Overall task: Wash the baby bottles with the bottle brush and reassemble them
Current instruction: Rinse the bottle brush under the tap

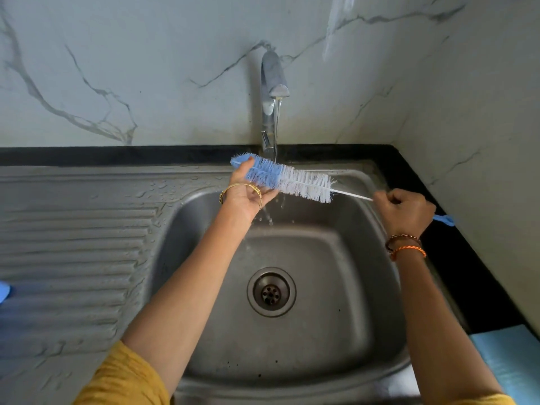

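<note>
The bottle brush lies level under the running tap, above the steel sink basin; the right hand has its fingers curled tight round the wire handle, while the left hand cups the blue bristle end, fingers wrapped about it. The basin below the hands lies open down to the drain, bounded by the ribbed draining board on the left, the black worktop edge on the right and the marble wall behind.

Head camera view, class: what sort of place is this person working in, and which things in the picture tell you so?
Most likely a home kitchen. A stainless steel sink with a ribbed drainboard is set in a black countertop, and a chrome tap runs water from a marble-patterned wall.
</note>
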A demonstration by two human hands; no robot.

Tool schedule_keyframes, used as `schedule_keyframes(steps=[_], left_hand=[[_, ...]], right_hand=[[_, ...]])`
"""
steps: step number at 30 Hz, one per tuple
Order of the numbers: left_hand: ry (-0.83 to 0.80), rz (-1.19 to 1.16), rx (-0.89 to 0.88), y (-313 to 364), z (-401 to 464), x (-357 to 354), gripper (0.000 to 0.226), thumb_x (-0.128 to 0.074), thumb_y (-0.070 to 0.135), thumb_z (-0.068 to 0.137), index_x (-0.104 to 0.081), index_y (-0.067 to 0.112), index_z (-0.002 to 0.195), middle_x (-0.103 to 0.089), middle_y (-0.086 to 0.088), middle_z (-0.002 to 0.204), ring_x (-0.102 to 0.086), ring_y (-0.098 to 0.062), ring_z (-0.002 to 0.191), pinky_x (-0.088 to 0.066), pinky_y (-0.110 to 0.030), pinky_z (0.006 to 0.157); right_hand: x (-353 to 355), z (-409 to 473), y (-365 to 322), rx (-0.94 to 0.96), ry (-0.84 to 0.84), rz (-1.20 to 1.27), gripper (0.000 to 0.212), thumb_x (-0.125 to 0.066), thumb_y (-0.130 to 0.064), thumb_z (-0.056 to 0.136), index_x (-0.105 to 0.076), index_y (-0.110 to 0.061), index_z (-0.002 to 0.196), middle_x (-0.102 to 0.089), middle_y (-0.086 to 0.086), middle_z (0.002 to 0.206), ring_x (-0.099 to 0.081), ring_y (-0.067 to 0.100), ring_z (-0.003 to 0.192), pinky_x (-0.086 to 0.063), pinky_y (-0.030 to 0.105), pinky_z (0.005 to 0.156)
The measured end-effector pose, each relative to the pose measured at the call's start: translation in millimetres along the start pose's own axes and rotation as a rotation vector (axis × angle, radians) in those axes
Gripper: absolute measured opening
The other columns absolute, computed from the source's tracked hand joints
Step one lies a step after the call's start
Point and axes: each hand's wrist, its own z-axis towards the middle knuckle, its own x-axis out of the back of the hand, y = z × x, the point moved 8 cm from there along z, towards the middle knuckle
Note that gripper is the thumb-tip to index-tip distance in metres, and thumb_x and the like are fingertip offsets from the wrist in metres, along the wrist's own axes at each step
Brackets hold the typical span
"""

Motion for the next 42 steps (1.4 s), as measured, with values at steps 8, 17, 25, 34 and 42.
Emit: schedule_keyframes(steps=[8, 17, 25, 34, 42], left_hand=[[0.11, 0.067, -0.022, -6.4, 2.2, 14.9, 0.014, -0.061, 0.013, 0.087, -0.052, 0.008, 0.079, -0.057, -0.009, 0.083, -0.058, -0.022, 0.082, -0.049, -0.037, 0.092], [0.053, 0.184, 0.038, -32.3, 1.2, 0.9, 0.012, -0.058, 0.004, 0.088, -0.051, 0.004, 0.078, -0.057, -0.011, 0.082, -0.059, -0.024, 0.088, -0.046, -0.041, 0.095], [0.121, 0.361, -0.156, -11.2, 6.7, 3.1, 0.03, -0.055, -0.009, 0.086, -0.058, 0.0, 0.114, -0.057, -0.013, 0.1, -0.057, -0.029, 0.104, -0.048, -0.041, 0.089], [0.139, 0.395, -0.223, -1.7, -1.8, 10.2, 0.015, -0.06, 0.001, 0.087, -0.054, 0.002, 0.073, -0.059, -0.013, 0.075, -0.063, -0.027, 0.074, -0.058, -0.037, 0.063], [0.098, 0.393, -0.253, -13.1, 3.0, -9.8, 0.02, -0.052, 0.007, 0.092, -0.061, -0.002, 0.109, -0.061, -0.012, 0.092, -0.059, -0.03, 0.095, -0.052, -0.044, 0.077]], right_hand=[[7.2, -7.1, 7.3, -0.003, -0.008, -0.06, 0.033, -0.039, -0.038, 0.068, -0.03, -0.021, 0.041, -0.022, -0.01, 0.037, -0.024, 0.01, 0.038, -0.027, 0.028, 0.069], [34.1, -12.4, 50.3, -0.116, 0.163, -0.148, 0.03, -0.053, -0.017, 0.073, -0.056, 0.002, 0.05, -0.016, 0.001, 0.04, -0.033, 0.024, 0.047, -0.029, 0.031, 0.063], [29.5, -9.5, 50.0, -0.121, 0.235, -0.105, 0.034, -0.047, -0.026, 0.072, -0.054, -0.004, 0.047, -0.029, 0.005, 0.041, -0.038, 0.028, 0.046, -0.035, 0.034, 0.069], [35.7, -13.3, 41.0, -0.166, 0.333, -0.075, 0.028, -0.052, -0.01, 0.075, -0.057, 0.005, 0.051, -0.035, 0.006, 0.044, -0.03, 0.025, 0.048, -0.024, 0.03, 0.074], [65.7, -37.1, 42.3, -0.115, 0.504, -0.168, 0.023, -0.054, -0.006, 0.068, -0.055, 0.0, 0.046, -0.045, 0.017, 0.037, -0.023, 0.015, 0.049, -0.042, 0.042, 0.071]])
